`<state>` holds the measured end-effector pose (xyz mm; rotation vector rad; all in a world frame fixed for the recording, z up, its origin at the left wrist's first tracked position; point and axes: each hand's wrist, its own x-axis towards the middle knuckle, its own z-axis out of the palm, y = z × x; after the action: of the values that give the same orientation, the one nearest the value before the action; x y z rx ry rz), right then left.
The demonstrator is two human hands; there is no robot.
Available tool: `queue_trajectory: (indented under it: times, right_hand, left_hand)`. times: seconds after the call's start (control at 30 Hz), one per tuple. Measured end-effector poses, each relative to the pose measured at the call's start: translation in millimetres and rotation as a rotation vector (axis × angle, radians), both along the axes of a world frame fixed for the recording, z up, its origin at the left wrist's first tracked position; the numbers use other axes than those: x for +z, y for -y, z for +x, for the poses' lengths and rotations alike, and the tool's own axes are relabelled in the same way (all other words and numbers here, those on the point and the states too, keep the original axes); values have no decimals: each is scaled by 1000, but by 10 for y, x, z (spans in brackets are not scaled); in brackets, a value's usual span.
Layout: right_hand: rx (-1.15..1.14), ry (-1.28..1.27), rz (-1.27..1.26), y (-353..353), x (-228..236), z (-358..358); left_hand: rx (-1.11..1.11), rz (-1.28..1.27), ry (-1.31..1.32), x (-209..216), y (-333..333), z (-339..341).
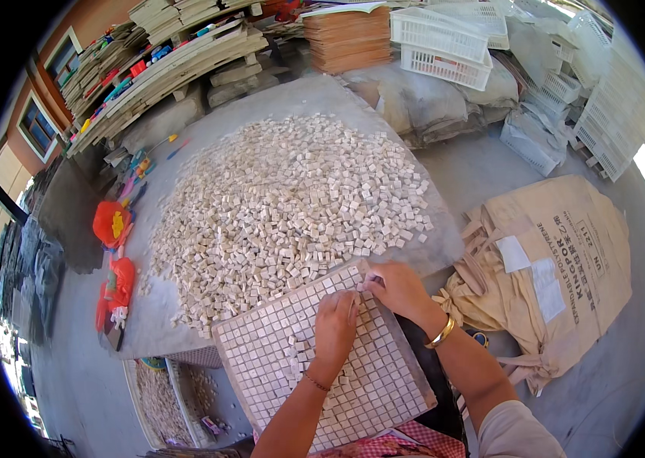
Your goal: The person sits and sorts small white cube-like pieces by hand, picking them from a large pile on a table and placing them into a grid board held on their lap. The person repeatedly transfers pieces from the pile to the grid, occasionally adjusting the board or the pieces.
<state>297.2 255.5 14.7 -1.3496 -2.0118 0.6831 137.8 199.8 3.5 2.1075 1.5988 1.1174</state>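
Grey tabletop (322, 93), 11 o'clock: rough mosaic cubes (284, 198) | left hand (335, 327) palm-down, right hand (400, 288) angled; fingertips bunched, pinched piece unclear | gridded tray (412, 368), 6 o'clock

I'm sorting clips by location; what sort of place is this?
Probably a tile workshop: a heap of pale tiles covers much of the table, a gridded tray holds more, and white crates stand stacked nearby.

Over there, tiles (284, 206) are lying across the surface (322, 91), a tray (403, 336) is overlapping its near edge, a crate (183, 388) is sitting left of the tray, a sack (574, 267) past the near-right corner.
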Motion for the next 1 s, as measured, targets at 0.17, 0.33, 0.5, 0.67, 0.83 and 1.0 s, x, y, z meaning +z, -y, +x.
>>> queue_trajectory:
  times: [0.17,0.33,0.5,0.67,0.83,1.0]
  right_hand:
    - [28,-18,11,49,-20,76]
    - [69,-92,52,74,-54,30]
    - [60,-111,88,32,-73,20]
    - [-3,-59,103,34,-49,31]
    - [-27,32,76,50,-67,-67]
    - [-71,33,67,103,-47,-162]
  left_hand:
    - [49,58,-91,19,46,12]
    - [43,5,-104,-9,43,54]
    - [-36,60,-251,38,45,68]
    - [-43,76,-351,53,54,73]
    - [89,74,-181,127,0,-69]
    - [23,17,-43,90,-137,-74]
